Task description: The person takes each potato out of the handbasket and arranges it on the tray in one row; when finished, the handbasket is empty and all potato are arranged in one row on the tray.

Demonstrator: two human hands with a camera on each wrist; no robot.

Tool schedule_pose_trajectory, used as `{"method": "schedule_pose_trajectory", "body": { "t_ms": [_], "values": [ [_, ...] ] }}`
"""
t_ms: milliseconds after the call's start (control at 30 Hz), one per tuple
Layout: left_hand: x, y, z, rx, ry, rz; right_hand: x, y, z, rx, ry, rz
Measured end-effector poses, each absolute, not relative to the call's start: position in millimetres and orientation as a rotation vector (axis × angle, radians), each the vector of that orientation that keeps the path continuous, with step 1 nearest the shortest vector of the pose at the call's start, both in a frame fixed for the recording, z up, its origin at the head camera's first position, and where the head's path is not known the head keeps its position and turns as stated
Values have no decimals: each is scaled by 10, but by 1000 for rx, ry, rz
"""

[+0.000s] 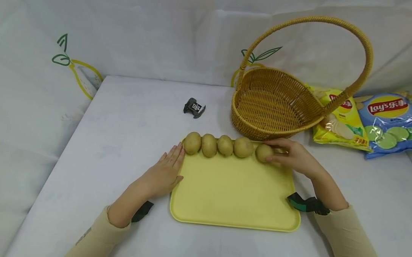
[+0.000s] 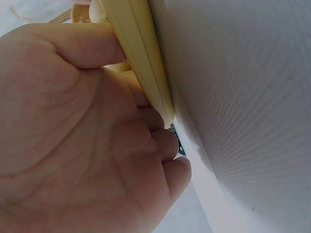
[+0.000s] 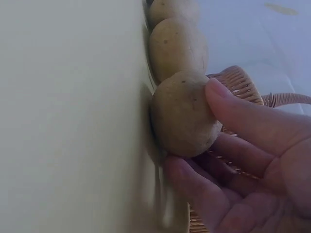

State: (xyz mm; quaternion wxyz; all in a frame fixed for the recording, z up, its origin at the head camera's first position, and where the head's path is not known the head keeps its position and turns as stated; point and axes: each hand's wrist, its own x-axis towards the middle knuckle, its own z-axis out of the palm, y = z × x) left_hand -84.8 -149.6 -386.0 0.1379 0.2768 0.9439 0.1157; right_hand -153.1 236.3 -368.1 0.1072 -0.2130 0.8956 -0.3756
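Several potatoes (image 1: 209, 145) form a row along the far edge of a yellow tray (image 1: 234, 193). My right hand (image 1: 297, 157) pinches the rightmost potato (image 1: 263, 153) between thumb and fingers; the right wrist view shows the thumb on one side of this potato (image 3: 184, 114) and fingertips at its other side. At the tray's left edge, my left hand (image 1: 163, 176) lies with its fingers extended, their tips beside the leftmost potato (image 1: 192, 143). In the left wrist view, the palm (image 2: 73, 131) faces the tray's rim (image 2: 141, 58), and the thumb reaches over it.
Just behind the tray's right half stands a wicker basket (image 1: 238, 122) with a tall arched handle. Yellow (image 1: 342, 129) and blue (image 1: 393, 127) chip bags lie to its right. A small black object with a printed label (image 1: 194, 107) sits on the white table (image 1: 123, 140) behind the tray.
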Motion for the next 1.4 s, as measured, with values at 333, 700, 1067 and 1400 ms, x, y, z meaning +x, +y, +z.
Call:
{"method": "schedule_pose_trajectory", "body": {
  "t_ms": [333,700,1067,1400],
  "values": [
    [-835,-1494,-3848,789,2725,339,-1515,2337,-3642,-369,2630,-1095],
    [-820,-1496,-3838,791,2726,333,-1501,2326,-3635,-297,2640,-1111],
    [-801,-1512,-3866,797,2743,338,-1520,2306,-3648,-285,2591,-1169],
    [-784,-1509,-3877,782,2721,356,-1499,2306,-3637,-309,2591,-1114]
  ]
}}
